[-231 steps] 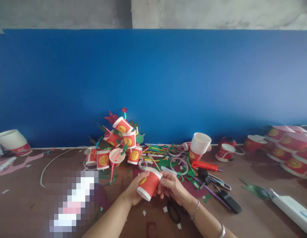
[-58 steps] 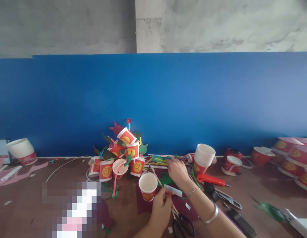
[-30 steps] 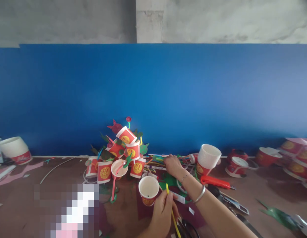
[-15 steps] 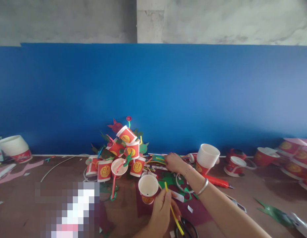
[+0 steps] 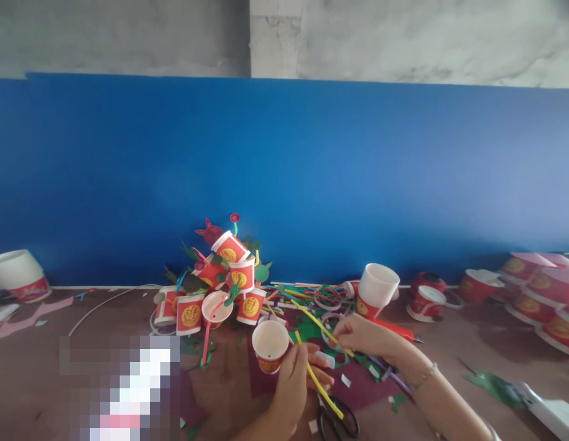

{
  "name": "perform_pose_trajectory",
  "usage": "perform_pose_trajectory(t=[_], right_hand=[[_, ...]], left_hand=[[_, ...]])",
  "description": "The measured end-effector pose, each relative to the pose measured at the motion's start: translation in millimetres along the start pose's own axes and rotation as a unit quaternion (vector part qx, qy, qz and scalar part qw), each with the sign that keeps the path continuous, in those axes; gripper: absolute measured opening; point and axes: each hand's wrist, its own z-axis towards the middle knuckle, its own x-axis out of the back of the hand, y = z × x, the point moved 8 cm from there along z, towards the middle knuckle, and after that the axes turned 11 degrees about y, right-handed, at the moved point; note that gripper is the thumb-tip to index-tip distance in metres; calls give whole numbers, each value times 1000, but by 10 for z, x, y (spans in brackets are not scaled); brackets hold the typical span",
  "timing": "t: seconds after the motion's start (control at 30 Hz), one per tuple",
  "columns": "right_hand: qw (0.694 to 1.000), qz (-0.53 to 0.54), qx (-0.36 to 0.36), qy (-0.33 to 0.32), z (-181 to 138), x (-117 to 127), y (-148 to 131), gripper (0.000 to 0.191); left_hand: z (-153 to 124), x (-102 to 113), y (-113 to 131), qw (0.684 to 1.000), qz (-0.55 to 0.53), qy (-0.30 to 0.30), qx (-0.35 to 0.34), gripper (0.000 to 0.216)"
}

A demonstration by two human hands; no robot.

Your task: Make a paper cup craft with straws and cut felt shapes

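Note:
My left hand [image 5: 291, 383] is closed on a yellow straw [image 5: 323, 389], with the thumb pressed against it. Right beside those fingers is a red and white paper cup [image 5: 269, 362], mouth up, with small dark holes in its bottom; whether the fingers also grip it I cannot tell. A second yellow straw [image 5: 314, 318] is pinched in my right hand [image 5: 357, 335], slanting up and left over the pile of colourful straws [image 5: 291, 294]. Black-handled scissors [image 5: 337, 419] lie below my left hand, partly under its straw.
Left of the straws, decorated paper cups [image 5: 190, 315] are piled against the blue wall [image 5: 284, 171]. Stacked cups [image 5: 378, 285] and an orange-red tool [image 5: 394, 331] stand to the right. Green-tipped pliers-like tool [image 5: 500, 389] lies far right. Paper scraps and purple paper [image 5: 357, 392] cover the middle.
My right hand has drawn back from the straw pile toward me and the right, now with a yellow straw in it. My left hand keeps its straw; the view has shifted slightly.

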Motion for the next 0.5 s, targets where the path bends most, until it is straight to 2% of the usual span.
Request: perform_pose_trajectory(t=[0.1, 0.2, 0.37, 0.5], right_hand=[[993, 79, -9, -85, -275, -189, 15, 21], [987, 50, -13, -151, -447, -353, 35, 32], [977, 1, 58, -206, -546, -492, -57, 34], [976, 17, 32, -217, -442, -452, -6, 25]], left_hand=[[9, 22, -23, 1000, -20, -9, 6, 60], [19, 59, -57, 999, -38, -7, 15, 60], [6, 83, 4, 999, -37, 20, 2, 56], [-6, 39, 6, 999, -29, 11, 11, 50]])
